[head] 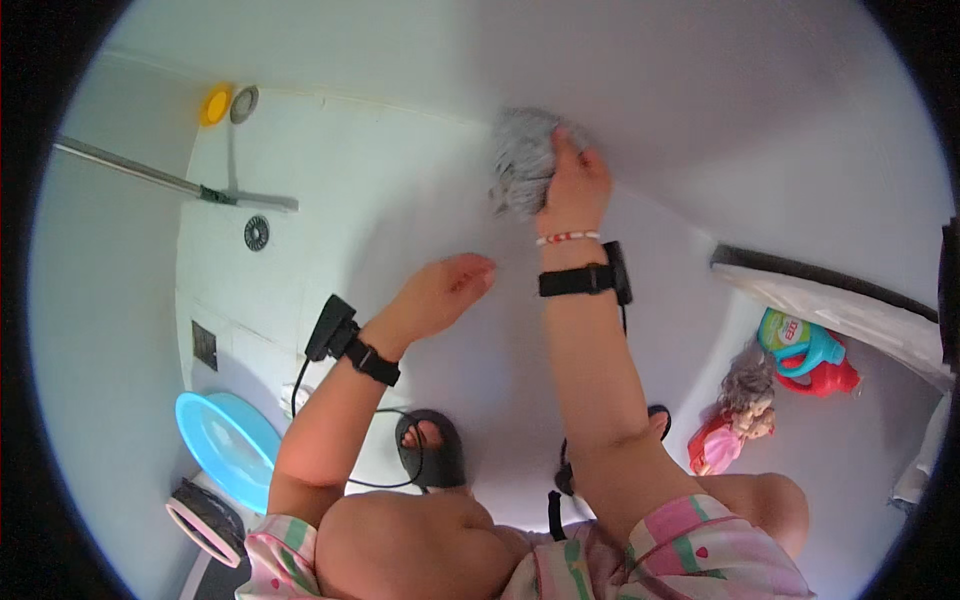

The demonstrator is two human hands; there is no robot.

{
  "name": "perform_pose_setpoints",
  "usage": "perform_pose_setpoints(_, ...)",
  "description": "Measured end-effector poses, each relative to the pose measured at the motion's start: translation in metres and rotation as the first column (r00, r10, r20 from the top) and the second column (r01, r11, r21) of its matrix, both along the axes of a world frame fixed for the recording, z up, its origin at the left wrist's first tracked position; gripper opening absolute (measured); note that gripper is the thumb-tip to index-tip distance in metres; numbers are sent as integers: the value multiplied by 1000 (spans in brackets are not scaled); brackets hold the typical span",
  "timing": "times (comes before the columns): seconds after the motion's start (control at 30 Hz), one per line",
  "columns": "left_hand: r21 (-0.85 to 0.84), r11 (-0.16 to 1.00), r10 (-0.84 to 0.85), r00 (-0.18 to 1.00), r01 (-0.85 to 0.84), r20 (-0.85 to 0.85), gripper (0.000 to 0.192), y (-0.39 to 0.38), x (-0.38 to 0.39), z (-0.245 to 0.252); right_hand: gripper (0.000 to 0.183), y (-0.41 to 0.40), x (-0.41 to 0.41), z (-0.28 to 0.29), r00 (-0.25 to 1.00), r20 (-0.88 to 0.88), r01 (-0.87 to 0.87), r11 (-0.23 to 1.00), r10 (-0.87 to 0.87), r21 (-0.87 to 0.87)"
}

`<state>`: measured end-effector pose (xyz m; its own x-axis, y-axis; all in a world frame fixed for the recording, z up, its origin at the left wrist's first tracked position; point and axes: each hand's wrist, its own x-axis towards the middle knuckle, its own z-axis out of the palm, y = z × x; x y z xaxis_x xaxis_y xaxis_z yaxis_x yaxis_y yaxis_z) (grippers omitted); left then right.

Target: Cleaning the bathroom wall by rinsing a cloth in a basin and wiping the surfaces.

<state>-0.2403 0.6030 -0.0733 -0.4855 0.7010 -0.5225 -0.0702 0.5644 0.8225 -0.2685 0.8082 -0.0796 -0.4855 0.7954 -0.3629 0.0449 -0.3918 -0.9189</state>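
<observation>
My right hand (581,184) grips a grey cloth (523,161) and presses it to the pale wall (420,52), close to where wall and floor meet. The cloth is bunched and blurred. Lower and to the left, my left hand (450,289) hangs over the floor (465,360) with its fingers curled loosely together and nothing seen in it. Both wrists carry black straps with small devices, and a cable runs from the left one.
On the left are a squeegee with a metal pole (131,165), a floor drain (256,233), a yellow round object (217,105) and a blue basin (225,442). To the right, a doll (724,442) and detergent bottles (799,341) lie beneath a white ledge (810,300).
</observation>
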Motion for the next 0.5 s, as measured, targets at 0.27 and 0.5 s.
perform_pose_setpoints(0.27, -17, 999, 35, 978, -40, -206, 33, 2, -8, -7, 34, -2, 3, -16, 996, -88, 7, 996, -15, -89)
perform_pose_setpoints(0.5, -365, 931, -253, 771, 29, -584, 26, 12, -23, -15, 34, -1, -3, -31, 994, 98, 30, 980, -50, 198)
